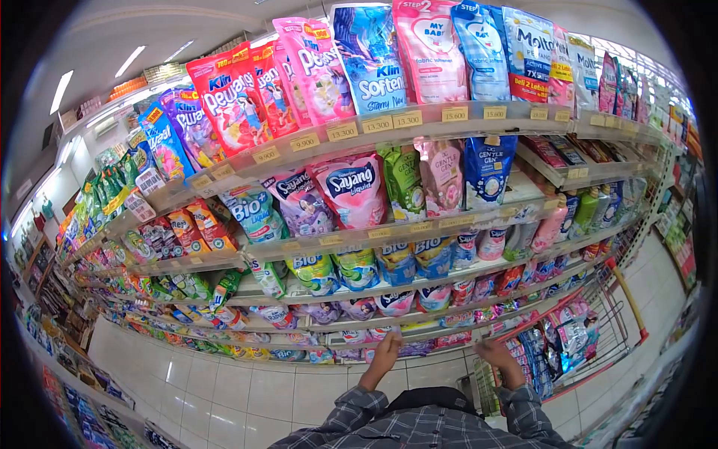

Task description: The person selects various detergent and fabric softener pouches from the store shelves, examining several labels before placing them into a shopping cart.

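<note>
Shop shelves (389,123) of pouches; left hand (386,349) and right hand (499,355) low, grip unclear.

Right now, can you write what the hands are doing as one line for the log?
left hand: at low shelf pouches, hold unclear | right hand: over red wire basket of packets, hold unclear | sleeves: plaid

Both arms stretch forward and down from the bottom of the view, in grey plaid sleeves reaching to the wrists. The left hand (386,349) is raised, its back toward the camera, fingers together and pointing up. The right hand (495,353) bends inward at the wrist, fingers seemingly curled.
</note>
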### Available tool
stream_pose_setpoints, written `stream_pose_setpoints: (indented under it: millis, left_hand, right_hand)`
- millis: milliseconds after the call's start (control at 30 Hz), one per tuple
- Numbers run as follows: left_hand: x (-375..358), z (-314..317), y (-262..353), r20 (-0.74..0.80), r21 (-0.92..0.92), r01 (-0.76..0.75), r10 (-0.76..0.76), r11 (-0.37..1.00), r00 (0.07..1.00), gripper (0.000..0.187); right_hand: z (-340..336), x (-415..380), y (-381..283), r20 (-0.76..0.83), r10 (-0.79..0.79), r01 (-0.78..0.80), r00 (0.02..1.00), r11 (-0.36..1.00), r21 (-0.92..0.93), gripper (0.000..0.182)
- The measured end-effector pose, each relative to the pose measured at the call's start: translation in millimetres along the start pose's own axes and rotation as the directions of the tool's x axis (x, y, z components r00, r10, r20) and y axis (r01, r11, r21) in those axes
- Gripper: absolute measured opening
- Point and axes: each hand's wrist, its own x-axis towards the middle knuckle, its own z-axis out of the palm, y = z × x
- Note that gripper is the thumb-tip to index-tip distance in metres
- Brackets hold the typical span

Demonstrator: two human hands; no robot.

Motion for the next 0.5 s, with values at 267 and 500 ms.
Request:
stream_pose_setpoints:
  millis: [267, 500]
  left_hand:
    - [29, 30, 141, -0.182, -0.357, -0.64, 0.621, 0.681, 0.763, 0.057]
    - [-34, 40, 217, 0.054, -0.721, -0.174, 0.305, 0.671, 0.951, 0.071]
  right_hand:
    - [50, -7, -270, -0.474, -0.479, 0.664, 0.739, 0.635, 0.395, 0.059]
    - [-11, 4, -295, -0.533, -0.379, 0.654, 0.757, 0.465, 0.597, 0.056]
